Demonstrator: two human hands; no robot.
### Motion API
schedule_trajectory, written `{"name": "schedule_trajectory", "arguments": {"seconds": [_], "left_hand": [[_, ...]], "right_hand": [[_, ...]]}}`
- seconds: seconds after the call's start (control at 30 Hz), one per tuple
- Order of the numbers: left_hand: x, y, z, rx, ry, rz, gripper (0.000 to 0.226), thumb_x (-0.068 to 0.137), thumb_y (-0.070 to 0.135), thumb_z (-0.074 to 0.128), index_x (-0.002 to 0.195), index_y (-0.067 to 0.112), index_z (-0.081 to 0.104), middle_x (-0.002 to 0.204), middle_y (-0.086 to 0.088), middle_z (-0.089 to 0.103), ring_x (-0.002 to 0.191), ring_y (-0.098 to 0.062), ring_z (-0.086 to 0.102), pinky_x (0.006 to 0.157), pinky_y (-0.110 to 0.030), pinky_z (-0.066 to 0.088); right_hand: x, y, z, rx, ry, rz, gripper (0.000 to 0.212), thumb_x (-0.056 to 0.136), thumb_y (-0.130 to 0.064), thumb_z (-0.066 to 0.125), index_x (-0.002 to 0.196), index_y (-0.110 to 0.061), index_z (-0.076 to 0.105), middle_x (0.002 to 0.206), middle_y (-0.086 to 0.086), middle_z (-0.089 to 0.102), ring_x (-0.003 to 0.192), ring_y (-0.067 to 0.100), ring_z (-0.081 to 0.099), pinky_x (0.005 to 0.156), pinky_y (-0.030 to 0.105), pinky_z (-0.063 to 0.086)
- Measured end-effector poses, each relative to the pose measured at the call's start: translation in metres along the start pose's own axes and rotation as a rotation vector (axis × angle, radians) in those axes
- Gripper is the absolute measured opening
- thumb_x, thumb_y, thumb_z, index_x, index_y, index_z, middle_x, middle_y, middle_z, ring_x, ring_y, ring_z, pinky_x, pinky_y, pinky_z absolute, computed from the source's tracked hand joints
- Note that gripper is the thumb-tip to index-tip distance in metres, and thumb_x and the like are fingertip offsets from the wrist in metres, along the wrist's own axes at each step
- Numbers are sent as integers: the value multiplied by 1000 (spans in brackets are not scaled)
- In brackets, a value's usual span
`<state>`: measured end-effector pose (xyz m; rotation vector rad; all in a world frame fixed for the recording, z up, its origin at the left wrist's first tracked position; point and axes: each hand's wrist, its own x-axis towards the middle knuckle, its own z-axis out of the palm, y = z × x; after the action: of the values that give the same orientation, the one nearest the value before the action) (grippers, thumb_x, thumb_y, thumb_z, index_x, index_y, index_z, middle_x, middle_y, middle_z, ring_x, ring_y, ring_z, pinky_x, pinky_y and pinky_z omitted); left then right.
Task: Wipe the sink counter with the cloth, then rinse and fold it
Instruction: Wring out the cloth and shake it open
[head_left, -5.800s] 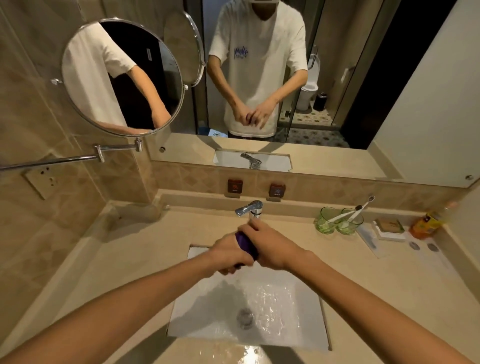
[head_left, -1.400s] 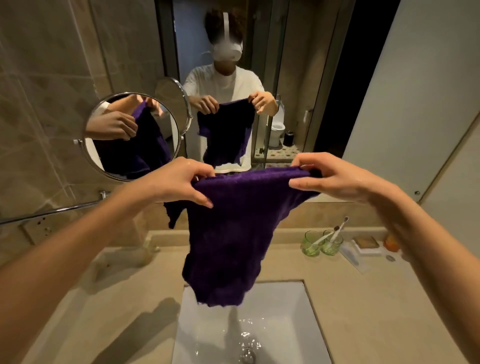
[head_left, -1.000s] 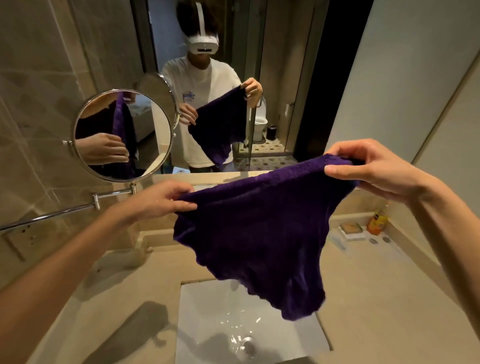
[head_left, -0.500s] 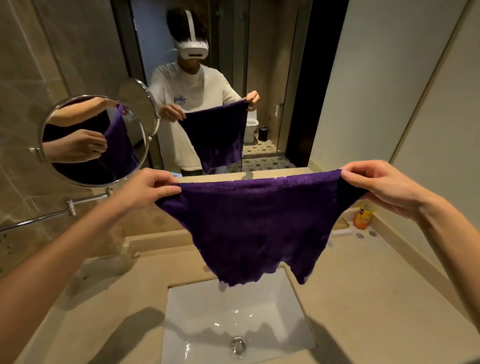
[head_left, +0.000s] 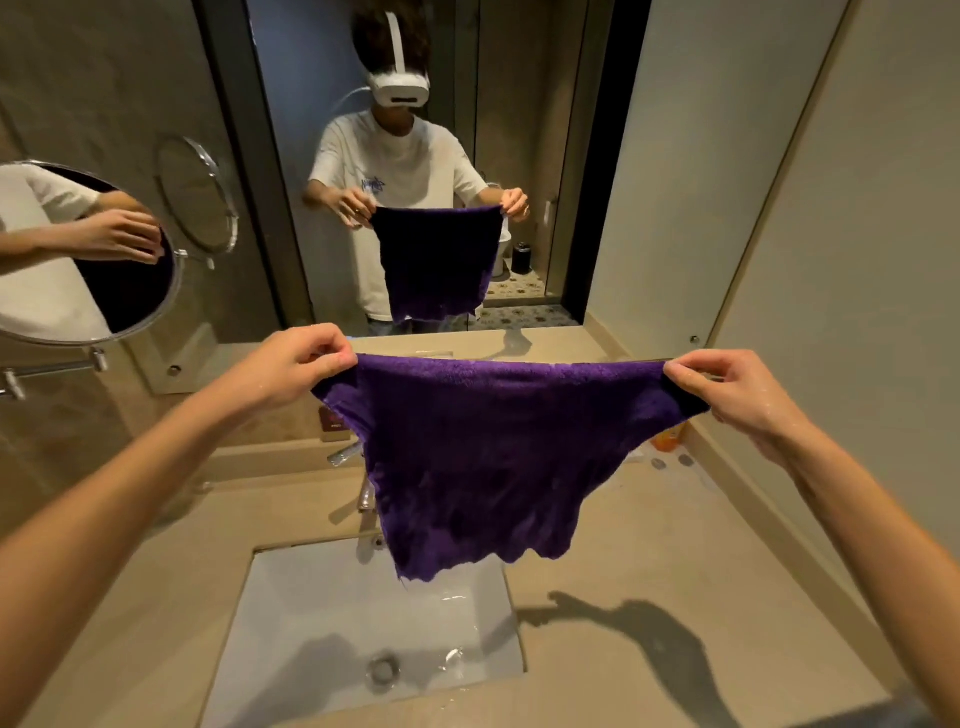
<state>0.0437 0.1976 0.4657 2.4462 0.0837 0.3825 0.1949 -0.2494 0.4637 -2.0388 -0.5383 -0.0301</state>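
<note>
The cloth (head_left: 483, 447) hung flat in the air above the sink (head_left: 311, 613), its top edge running side to side. The left hand (head_left: 296, 364) and right hand (head_left: 727, 389) each pinched one top corner, equally near

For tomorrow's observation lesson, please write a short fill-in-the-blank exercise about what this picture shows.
1. The cloth is coloured ____.
2. The left hand and right hand each pinch a top ____ of it.
3. It hangs above the ____.
4. The round mirror is on the person's ____.

Missing words: purple; corner; sink; left
</note>
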Motion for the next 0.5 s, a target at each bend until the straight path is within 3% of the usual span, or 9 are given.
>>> {"name": "schedule_trajectory", "arguments": {"seconds": [0.1,0.23,0.27,0.4,0.5], "left_hand": [[0,22,38,2,-36,-33,18,99,14,60,80,17,61,78,0,61,72,-14,54,65,-29,42],[1,41,75,16,-52,-90,17,99,18,59,82,17,62,75,-1,63,66,-13,55,56,-20,42],[4,46,84,8,-36,-100,17,99,18,59,83,15,62,74,0,63,62,-12,55,51,-16,42],[18,56,112,-23,6,-136,13,100,19,60,89,12,63,75,-6,65,57,-23,61,42,-25,50],[34,61,131,-130,-2,-179,11,98,16,63,90,8,64,73,-13,68,50,-24,64,45,-26,52]], "right_hand": [[-6,29,-20,25,22,46,17,97,-22,68,84,-18,78,72,1,75,65,13,66,59,22,51],[-11,60,-42,49,16,128,17,98,-16,66,86,-10,76,58,-1,66,41,4,52,40,14,38],[-11,67,-48,68,7,148,17,99,-16,65,87,-10,76,61,5,65,42,7,51,40,15,39],[-4,93,-66,136,-17,200,16,99,-15,64,92,-7,76,75,13,68,55,16,58,49,20,52],[7,112,-76,83,-19,218,18,101,-20,61,94,-11,74,67,8,64,47,10,55,42,20,36]]}}
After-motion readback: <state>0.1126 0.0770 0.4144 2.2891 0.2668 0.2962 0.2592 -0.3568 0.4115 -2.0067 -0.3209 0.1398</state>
